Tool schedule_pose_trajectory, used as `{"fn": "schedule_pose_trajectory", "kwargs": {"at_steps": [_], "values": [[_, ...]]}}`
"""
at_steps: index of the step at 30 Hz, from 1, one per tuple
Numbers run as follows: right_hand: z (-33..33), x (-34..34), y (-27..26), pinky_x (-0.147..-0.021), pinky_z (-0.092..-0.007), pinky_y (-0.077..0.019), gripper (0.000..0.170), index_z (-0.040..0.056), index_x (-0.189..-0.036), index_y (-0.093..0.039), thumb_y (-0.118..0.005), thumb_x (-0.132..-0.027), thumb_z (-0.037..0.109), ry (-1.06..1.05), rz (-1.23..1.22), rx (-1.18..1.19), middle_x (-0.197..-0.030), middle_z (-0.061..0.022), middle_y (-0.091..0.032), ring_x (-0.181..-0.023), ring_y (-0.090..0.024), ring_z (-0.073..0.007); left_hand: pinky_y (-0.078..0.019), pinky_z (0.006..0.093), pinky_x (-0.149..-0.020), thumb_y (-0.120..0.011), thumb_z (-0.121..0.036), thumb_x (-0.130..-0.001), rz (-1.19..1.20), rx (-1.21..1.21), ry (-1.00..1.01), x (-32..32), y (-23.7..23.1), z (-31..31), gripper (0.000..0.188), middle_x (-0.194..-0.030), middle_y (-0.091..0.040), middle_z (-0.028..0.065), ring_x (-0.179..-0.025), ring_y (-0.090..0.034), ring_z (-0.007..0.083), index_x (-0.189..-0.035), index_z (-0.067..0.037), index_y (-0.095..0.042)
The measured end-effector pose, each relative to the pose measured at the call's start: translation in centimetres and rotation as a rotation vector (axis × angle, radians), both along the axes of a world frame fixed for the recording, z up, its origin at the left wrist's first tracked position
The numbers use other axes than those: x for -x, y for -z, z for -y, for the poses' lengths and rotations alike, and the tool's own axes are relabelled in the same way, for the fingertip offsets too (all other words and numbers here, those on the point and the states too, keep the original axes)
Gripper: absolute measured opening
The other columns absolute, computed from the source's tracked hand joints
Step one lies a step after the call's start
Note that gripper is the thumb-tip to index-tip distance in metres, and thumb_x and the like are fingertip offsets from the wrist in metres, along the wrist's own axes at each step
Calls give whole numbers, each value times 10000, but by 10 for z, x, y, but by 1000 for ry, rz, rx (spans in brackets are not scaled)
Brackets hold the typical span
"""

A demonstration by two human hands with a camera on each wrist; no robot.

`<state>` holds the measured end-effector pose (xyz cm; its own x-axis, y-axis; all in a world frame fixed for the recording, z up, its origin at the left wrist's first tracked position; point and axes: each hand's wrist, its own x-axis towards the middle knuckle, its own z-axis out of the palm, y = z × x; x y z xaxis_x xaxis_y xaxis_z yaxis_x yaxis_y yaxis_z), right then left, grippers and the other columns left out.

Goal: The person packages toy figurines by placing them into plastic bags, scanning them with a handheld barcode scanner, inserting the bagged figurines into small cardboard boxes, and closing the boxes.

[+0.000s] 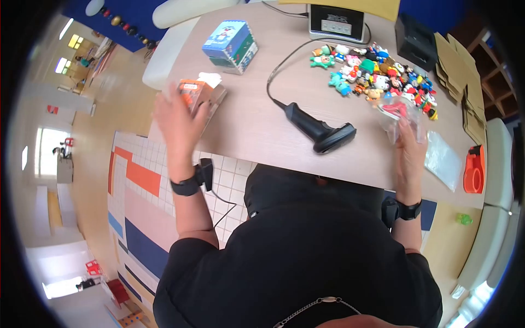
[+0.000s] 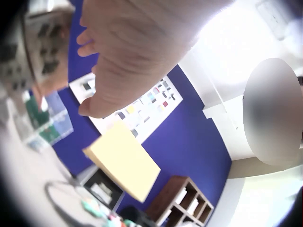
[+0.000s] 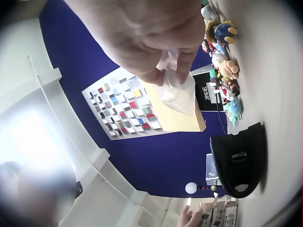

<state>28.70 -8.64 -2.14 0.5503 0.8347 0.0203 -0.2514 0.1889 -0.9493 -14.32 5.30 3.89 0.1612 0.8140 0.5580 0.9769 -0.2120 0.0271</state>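
In the head view, my left hand is at the table's left edge, beside an orange box with white flaps raised. Its thumb and fingers are spread; in the left wrist view, that hand shows a gap between its fingertips and the patterned box. With thumb and fingers, my right hand pinches a clear plastic bag with something red and white in it. The right wrist view shows the crinkled bag hanging from the pinching fingertips.
Small toy figures lie piled at the back right. A black barcode scanner with its cable lies mid-table. A blue-green box stands back left. At the right are a flat clear bag, an orange tool and folded cardboard.
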Motion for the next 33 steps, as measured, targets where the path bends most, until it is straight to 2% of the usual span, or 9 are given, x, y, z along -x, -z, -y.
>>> {"fn": "schedule_pose_trajectory", "kwargs": {"at_steps": [2, 5, 8, 15, 18, 23, 26, 28, 33], "values": [[2, 3, -1, -847, -283, -544, 354, 34, -1268, -570, -678, -941, 117, -80, -3, 4, -1116, -31, -633, -981, -614, -85, -413, 516, -1004, -769, -255, -780, -72, 82, -98, 15, -2, -4, 773, -1292, -531, 279, -1188, -518, 447, -1404, 55, -435], [-2, 11, -13, -842, -285, -541, 384, 41, -1292, -546, -679, -944, 133, -96, 154, -18, -1118, -33, -630, -969, -611, -84, -425, 501, -992, -795, -281, -760, 168, 326, -99, 10, -9, 1, 832, -1280, -542, 277, -1145, -545, 445, -1412, 72, -417], [-4, 33, -39, -818, -279, -548, 449, 38, -1306, -510, -709, -917, 137, -27, 124, -151, -1118, -54, -619, -960, -615, -113, -409, 472, -1036, -828, -235, -738, 188, 87, 176, -26, -16, 18, 885, -1339, -516, 260, -1224, -504, 409, -1444, 60, -386], [-2, 49, -56, -917, -315, -531, 347, -9, -1233, -598, -705, -910, 57, -130, 286, -197, -1195, -95, -612, -1088, -617, -178, -418, 408, -1052, -924, -119, -581, 271, 257, 672, -114, -10, 50, 1059, -1398, -492, 166, -1270, -480, 333, -1488, -47, -384], [-7, 47, -52, -1016, -359, -439, 356, 13, -1189, -638, -750, -858, 82, -95, 706, -362, -1181, -107, -615, -1154, -582, -237, -422, 414, -1047, -924, -123, -582, 310, 318, 731, -132, -7, 57, 1050, -1390, -489, 163, -1264, -480, 338, -1483, -49, -390], [-3, 64, -53, -986, -333, -446, 359, 23, -1148, -642, -785, -831, 113, -325, 537, -159, -1191, -104, -594, -1168, -558, -227, -432, 420, -1036, -908, -86, -561, 307, 283, 853, -146, -4, 63, 1044, -1376, -487, 164, -1255, -479, 352, -1474, -55, -403], [-7, 68, -48, -925, -345, -473, 414, 19, -1147, -634, -814, -786, 111, -94, 359, -293, -1145, -109, -613, -1095, -589, -240, -435, 426, -1032, -902, -82, -553, 323, 270, 862, -150, -1, 65, 1040, -1371, -490, 166, -1255, -478, 355, -1469, -50, -409], [-11, 59, -46, -871, -376, -478, 403, 22, -1095, -656, -827, -736, 84, 96, 1080, -407, -1087, -111, -633, -1022, -604, -268, -446, 442, -1000, -912, -141, -575, 356, 216, 860, -152, 0, 67, 1007, -1333, -519, 167, -1216, -493, 373, -1448, -39, -422], [-10, 57, -48, -922, -406, -437, 330, 41, -1059, -686, -798, -754, 92, -128, 1028, -332, -1083, -130, -648, -1051, -585, -282, -433, 429, -1031, -917, -126, -561, 326, 257, 816, -151, 6, 66, 1048, -1362, -500, 172, -1246, -481, 356, -1469, -43, -402]]}}
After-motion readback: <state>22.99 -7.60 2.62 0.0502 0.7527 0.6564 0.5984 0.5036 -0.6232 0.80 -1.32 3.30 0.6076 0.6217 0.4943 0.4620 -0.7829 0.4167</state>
